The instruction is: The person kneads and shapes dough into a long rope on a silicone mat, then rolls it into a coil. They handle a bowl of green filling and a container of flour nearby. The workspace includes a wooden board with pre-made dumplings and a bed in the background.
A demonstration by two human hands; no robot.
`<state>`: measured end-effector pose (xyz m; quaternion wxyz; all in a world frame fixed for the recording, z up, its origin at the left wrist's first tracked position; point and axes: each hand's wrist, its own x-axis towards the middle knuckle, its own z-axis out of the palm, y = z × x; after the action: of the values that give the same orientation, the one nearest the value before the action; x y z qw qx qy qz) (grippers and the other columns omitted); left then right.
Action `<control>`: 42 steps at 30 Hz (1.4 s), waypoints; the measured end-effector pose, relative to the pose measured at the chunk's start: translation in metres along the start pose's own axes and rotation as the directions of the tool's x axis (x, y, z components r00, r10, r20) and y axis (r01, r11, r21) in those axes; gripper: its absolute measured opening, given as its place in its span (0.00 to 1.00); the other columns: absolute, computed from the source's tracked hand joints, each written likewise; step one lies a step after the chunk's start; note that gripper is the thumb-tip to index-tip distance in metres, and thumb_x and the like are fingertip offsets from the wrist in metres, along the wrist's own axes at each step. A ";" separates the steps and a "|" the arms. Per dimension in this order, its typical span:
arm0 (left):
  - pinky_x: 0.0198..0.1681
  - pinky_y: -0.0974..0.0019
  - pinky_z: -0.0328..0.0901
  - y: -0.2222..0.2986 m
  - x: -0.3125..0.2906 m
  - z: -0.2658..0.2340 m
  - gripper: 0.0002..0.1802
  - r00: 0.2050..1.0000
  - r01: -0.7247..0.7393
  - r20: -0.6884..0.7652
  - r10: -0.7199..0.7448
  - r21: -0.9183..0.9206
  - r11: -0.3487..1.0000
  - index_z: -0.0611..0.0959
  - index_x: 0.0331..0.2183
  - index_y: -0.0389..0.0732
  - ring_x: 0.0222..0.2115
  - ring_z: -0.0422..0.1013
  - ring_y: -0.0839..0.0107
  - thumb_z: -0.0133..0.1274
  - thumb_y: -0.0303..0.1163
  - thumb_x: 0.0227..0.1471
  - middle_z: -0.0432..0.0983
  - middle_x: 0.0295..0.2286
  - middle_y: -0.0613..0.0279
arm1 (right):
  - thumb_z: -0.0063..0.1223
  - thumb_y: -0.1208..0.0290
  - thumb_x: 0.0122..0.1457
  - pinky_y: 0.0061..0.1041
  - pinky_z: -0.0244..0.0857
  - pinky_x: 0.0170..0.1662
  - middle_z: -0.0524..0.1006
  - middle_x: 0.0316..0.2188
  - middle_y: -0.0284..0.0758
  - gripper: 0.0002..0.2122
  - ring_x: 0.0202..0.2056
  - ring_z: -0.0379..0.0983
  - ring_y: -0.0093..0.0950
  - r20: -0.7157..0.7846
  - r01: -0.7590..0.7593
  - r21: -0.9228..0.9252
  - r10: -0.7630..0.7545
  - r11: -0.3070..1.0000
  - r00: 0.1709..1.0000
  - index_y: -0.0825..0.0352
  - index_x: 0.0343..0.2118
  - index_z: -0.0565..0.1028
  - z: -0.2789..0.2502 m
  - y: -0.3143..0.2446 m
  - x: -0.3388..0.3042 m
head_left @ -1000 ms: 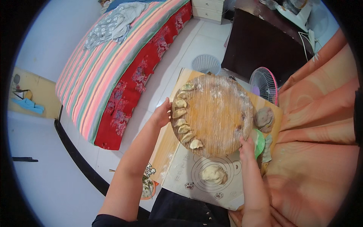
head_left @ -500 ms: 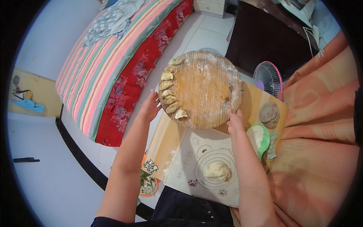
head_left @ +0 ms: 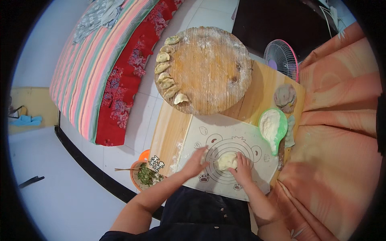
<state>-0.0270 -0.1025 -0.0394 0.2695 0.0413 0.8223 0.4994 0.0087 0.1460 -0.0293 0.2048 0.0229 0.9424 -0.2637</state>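
Note:
A pale lump of dough rests on a white printed kneading mat, inside its ring pattern. My right hand is closed against the right side of the dough, fingers along its edge and thumb at its near side. Just left of the dough, my left hand is open, thumb and fingers apart, with a small gap to the lump. Beyond the mat, a round wooden board dusted with flour carries several dumplings in a curved row along its left rim.
A green scoop of flour lies right of the mat, near a crumpled bag and a rolling pin. At the lower left stands a bowl of chopped green filling with chopsticks. Behind are a fan and a striped bed.
Both hands have let go of the round board, which now sits farther away on the table. They have come back to the dough on the mat, the right one touching it.

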 end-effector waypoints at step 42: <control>0.54 0.57 0.59 0.048 -0.051 0.109 0.39 0.955 -0.140 -0.189 0.227 0.386 0.912 0.64 0.52 0.37 0.51 0.60 0.48 0.63 0.28 0.37 0.61 0.51 0.47 | 0.60 0.72 0.48 0.36 0.52 0.61 0.51 0.62 0.44 0.38 0.61 0.51 0.43 0.019 0.184 0.164 -0.190 0.969 0.982 0.63 0.62 0.53 -0.019 0.048 -0.051</control>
<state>0.0590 -0.0088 -0.0172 0.1116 0.1105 0.9193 0.3610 0.0553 0.1997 -0.0176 0.1926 -0.0540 0.9122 -0.3577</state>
